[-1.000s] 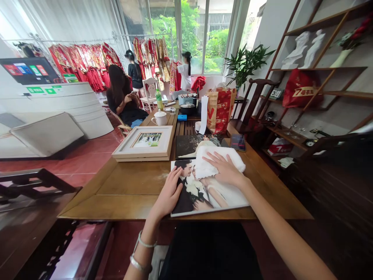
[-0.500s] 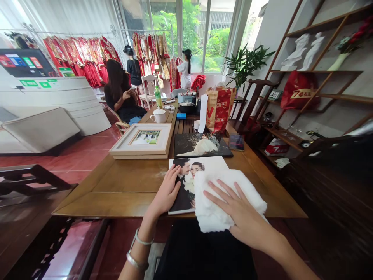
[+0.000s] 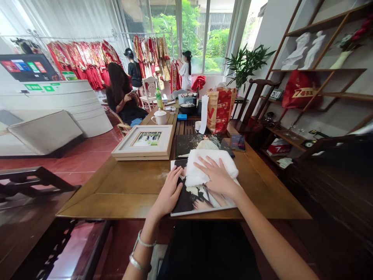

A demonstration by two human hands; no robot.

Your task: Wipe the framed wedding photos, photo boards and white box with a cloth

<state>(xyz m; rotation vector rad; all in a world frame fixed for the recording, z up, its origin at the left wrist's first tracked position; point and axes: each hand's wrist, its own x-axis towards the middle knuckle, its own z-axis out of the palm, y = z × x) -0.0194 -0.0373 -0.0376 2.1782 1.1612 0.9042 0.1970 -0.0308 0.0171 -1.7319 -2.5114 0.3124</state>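
Note:
A photo panel (image 3: 204, 202) showing a couple lies on the wooden table near its front edge, its upper part covered by a folded white towel (image 3: 194, 171). My left hand (image 3: 170, 190) rests flat along the panel's left side, fingers stretched out. Spread and flat, my right hand (image 3: 217, 175) presses on top of the towel. The towel reaches over the lower part of a second, dark photo panel (image 3: 186, 144) just behind. A pale wooden picture frame (image 3: 116, 151) lies left of the panels.
A white lidded mug (image 3: 159, 116), a green-capped bottle (image 3: 159, 97) and a red paper bag (image 3: 223, 112) stand farther back on the table (image 3: 125, 194). A seated person (image 3: 122, 97) is at the far left side. Shelves (image 3: 314, 70) line the right wall.
My right hand has slid the towel forward and left, uncovering the panel's lower right part and covering the faces. My left hand stays on the panel's left side. The view has shifted slightly.

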